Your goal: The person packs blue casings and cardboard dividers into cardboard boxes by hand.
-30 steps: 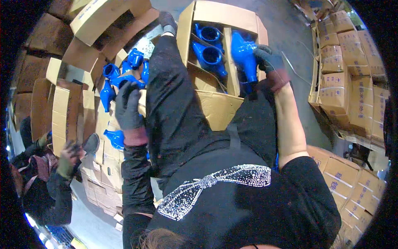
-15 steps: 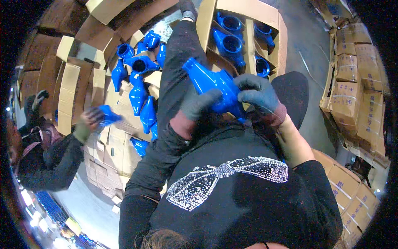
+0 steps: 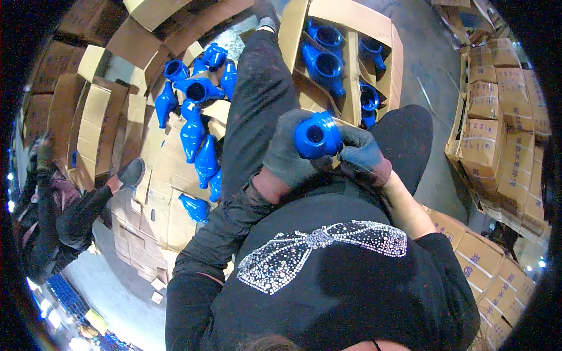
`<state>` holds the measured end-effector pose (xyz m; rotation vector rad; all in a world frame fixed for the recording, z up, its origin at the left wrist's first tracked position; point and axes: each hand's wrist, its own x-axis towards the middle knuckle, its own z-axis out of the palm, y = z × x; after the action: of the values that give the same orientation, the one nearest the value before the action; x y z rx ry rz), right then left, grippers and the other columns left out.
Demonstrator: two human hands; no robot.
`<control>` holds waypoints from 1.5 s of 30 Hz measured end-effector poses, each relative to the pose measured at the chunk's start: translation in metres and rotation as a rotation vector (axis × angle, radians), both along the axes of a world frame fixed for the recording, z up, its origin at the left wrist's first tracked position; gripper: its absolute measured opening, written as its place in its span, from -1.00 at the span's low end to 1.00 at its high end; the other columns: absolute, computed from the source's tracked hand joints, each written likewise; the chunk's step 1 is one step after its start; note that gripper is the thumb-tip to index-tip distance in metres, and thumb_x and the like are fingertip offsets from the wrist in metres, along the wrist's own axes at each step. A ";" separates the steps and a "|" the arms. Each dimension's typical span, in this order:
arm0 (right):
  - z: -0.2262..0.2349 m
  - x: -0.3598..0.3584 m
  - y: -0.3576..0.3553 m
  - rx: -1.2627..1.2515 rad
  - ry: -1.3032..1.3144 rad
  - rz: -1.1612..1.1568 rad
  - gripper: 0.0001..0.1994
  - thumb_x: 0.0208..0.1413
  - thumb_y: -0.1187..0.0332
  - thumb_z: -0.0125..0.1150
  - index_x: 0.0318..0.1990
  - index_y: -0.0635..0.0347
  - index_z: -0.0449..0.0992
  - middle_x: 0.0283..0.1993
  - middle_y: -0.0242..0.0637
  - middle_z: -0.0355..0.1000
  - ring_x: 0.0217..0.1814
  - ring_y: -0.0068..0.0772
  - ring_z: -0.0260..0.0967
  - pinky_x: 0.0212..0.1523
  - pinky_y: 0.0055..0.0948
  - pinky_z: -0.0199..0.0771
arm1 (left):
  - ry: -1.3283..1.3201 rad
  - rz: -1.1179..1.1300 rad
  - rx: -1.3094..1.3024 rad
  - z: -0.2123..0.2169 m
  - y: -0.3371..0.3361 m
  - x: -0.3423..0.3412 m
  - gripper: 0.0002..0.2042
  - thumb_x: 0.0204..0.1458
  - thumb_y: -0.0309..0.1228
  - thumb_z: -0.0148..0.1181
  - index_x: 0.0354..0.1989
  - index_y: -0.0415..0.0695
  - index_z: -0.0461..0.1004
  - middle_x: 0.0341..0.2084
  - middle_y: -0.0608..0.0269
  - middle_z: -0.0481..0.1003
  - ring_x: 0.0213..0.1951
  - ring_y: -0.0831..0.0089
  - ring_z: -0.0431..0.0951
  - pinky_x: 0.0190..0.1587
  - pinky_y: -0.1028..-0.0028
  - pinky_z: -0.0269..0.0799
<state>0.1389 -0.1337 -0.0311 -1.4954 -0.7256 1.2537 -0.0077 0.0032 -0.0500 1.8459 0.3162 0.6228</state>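
Observation:
A glossy blue tapered hollow casing is held in front of my lap, its round opening turned up toward me. My left hand, in a dark grey glove, is wrapped round its left side. From the right, my gloved right hand closes on the casing's edge, fingers bent; anything small under those fingertips is hidden. Just beyond my hands stands an open cardboard carton with a divider. Several similar blue casings stand in its compartments, mostly with openings up.
More blue casings lie loose on flattened cardboard to my left. Beyond, another person sits beside open cartons. Strapped cartons are stacked on the right, with others at the lower right.
The casing in my hands has turned from lying lengthwise to showing its opening toward me. The other person's arm has drawn back, and the blue casing in that hand is out of sight.

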 end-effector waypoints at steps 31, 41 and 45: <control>-0.020 0.138 0.002 -0.340 -0.668 -0.039 -0.68 0.06 0.36 0.01 -0.03 0.24 0.39 -0.14 -0.22 0.42 -0.09 -0.42 0.35 -0.05 -0.47 0.33 | -0.307 0.668 -0.924 0.026 0.091 -0.147 -0.52 -0.17 -0.52 0.26 0.00 -0.18 0.30 -0.22 0.17 0.46 -0.22 0.33 0.51 -0.16 0.37 0.48; -0.026 0.105 0.036 -0.750 -1.027 0.236 -0.68 -0.08 0.35 0.03 -0.13 0.23 0.46 -0.06 -0.01 0.40 0.01 0.00 0.32 0.01 -0.25 0.31 | 1.066 1.142 0.052 -0.175 0.167 -0.289 -0.46 -0.32 -0.03 0.29 -0.29 -0.28 0.48 -0.26 -0.11 0.47 -0.20 0.16 0.51 -0.18 0.26 0.41; -0.055 0.124 0.010 -0.646 -1.204 0.328 -0.70 -0.10 0.33 0.01 -0.18 0.21 0.48 -0.18 -0.01 0.43 -0.05 -0.01 0.35 -0.03 -0.24 0.31 | 1.166 0.927 0.071 -0.193 0.158 -0.261 -0.23 -0.41 0.05 0.31 -0.07 -0.34 0.35 -0.15 -0.23 0.39 -0.07 -0.09 0.38 0.00 0.18 0.30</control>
<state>0.2630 -0.1238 -0.0863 -2.7969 -1.4489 0.7069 -0.2687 0.1615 -0.2429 1.8875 1.9901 0.0454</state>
